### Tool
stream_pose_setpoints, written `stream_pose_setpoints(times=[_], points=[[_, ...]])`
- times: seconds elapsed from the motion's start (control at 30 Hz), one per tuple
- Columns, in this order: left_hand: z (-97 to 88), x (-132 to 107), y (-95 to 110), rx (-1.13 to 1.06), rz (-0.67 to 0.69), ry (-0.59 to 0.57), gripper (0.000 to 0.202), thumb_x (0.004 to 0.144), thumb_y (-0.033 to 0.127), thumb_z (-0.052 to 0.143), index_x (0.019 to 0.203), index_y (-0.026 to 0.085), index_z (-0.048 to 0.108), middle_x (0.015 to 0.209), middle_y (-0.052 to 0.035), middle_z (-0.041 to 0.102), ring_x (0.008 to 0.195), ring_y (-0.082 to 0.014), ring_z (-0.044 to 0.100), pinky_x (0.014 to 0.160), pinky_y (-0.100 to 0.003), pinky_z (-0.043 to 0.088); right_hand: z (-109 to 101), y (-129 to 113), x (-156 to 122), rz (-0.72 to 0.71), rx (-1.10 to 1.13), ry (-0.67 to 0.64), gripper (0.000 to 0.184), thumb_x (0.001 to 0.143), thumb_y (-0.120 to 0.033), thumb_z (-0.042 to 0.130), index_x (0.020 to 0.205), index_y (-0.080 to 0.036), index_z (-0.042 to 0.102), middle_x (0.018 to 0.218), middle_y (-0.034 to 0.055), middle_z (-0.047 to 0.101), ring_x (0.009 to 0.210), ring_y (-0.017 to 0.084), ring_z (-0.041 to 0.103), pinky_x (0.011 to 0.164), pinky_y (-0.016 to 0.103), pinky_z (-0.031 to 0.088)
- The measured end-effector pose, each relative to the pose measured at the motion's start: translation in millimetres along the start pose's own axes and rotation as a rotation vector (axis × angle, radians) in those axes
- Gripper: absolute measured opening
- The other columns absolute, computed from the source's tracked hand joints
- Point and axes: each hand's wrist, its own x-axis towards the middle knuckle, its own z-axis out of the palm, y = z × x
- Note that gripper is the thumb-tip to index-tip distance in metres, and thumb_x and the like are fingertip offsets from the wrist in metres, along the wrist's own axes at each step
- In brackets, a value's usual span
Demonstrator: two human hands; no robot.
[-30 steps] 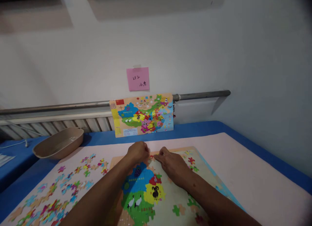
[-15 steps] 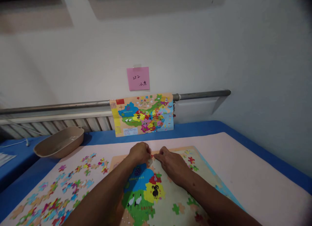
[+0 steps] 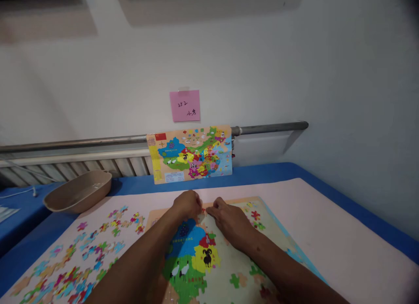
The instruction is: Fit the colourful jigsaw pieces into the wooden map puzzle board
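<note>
Okay, from my remote feed, the nearest things are the 2 bare forearms reaching in to a wooden China map puzzle board (image 3: 252, 203). The left hand (image 3: 187, 205) is curled over the far part of the board, its fingers bunched downward, and I cannot tell from here whether they hold anything. The right hand (image 3: 229, 222) lies almost flat, its fingers (image 3: 212, 209) stretched narrowly toward a small red puzzle piece (image 3: 203, 210). They are just beside that piece, but I cannot confirm a grip. Between and below the hands, the fitted blue, green and yellow regions (image 3: 193, 256) fill the board's left side, with a black ram printed on the yellow. Loose puzzle pieces (image 3: 98, 243) lie scattered to the left of the board on a pale pink mat (image 3: 327, 234), which covers a blue table (image 3: 255, 175). Farther left sits a beige oval tray (image 3: 78, 192). Beyond the mat, a printed reference map (image 3: 189, 154) leans upright against a metal pipe (image 3: 271, 128), and a pink sticky note (image 3: 184, 105) is stuck to the wall above it.
</note>
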Motion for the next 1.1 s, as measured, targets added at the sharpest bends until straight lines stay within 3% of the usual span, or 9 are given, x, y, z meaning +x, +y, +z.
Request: stream_pose_setpoints(times=[0.27, 0.4, 0.67, 0.93, 1.1], points=[[-6.0, 2, 9, 0.105, -0.008, -0.045, 0.021, 0.063, 0.013, 0.074, 0.083, 0.018, 0.075, 0.07, -0.0071, 0.074, 0.057, -0.0243, 0.068, 0.051, -0.027, 0.046, 0, 0, 1, 0.001, 0.003, 0.0, 0.032, 0.092, -0.012, 0.042, 0.108, -0.025, 0.066, 0.11, 0.0075, 0.062, 0.074, 0.018, 0.058, 0.061, 0.029, 0.029], [-8.8, 0, 13, 0.142, -0.02, -0.073, 0.024, 0.063, 0.012, 0.076, 0.087, 0.018, 0.076, 0.063, -0.0063, 0.072, 0.056, -0.0249, 0.068, 0.055, -0.028, 0.049, 1, 1, 0, -0.013, 0.0, 0.007, 0.034, 0.091, -0.011, 0.043, 0.111, -0.025, 0.066, 0.11, 0.0079, 0.062, 0.077, 0.02, 0.059, 0.06, 0.03, 0.027], [-12.2, -2, 13, 0.105, -0.024, -0.15, 0.02, 0.071, 0.025, 0.077, 0.09, 0.019, 0.077, 0.059, -0.0046, 0.07, 0.053, -0.0229, 0.066, 0.056, -0.028, 0.052, 7, 5, 1, -0.044, -0.006, 0.013, 0.038, 0.088, -0.01, 0.045, 0.114, -0.027, 0.067, 0.11, 0.0066, 0.061, 0.074, 0.019, 0.058, 0.061, 0.03, 0.028], [-13.3, 6, 16, 0.124, 0.002, -0.226, 0.013, 0.074, 0.025, 0.074, 0.082, 0.017, 0.078, 0.049, -0.0047, 0.063, 0.053, -0.0247, 0.065, 0.056, -0.03, 0.052, 3, 3, 0, -0.026, 0.008, 0.008, 0.039, 0.089, -0.01, 0.045, 0.116, -0.028, 0.066, 0.111, 0.0069, 0.062, 0.076, 0.019, 0.06, 0.061, 0.029, 0.03], [-11.2, 9, 14, 0.121, -0.019, -0.213, 0.011, 0.072, 0.026, 0.077, 0.081, 0.019, 0.077, 0.049, -0.0042, 0.064, 0.057, -0.0248, 0.067, 0.06, -0.029, 0.053, 4, 3, 0, -0.041, 0.014, 0.015, 0.039, 0.09, -0.011, 0.045, 0.118, -0.029, 0.065, 0.111, 0.0071, 0.062, 0.077, 0.02, 0.06, 0.061, 0.03, 0.031]])
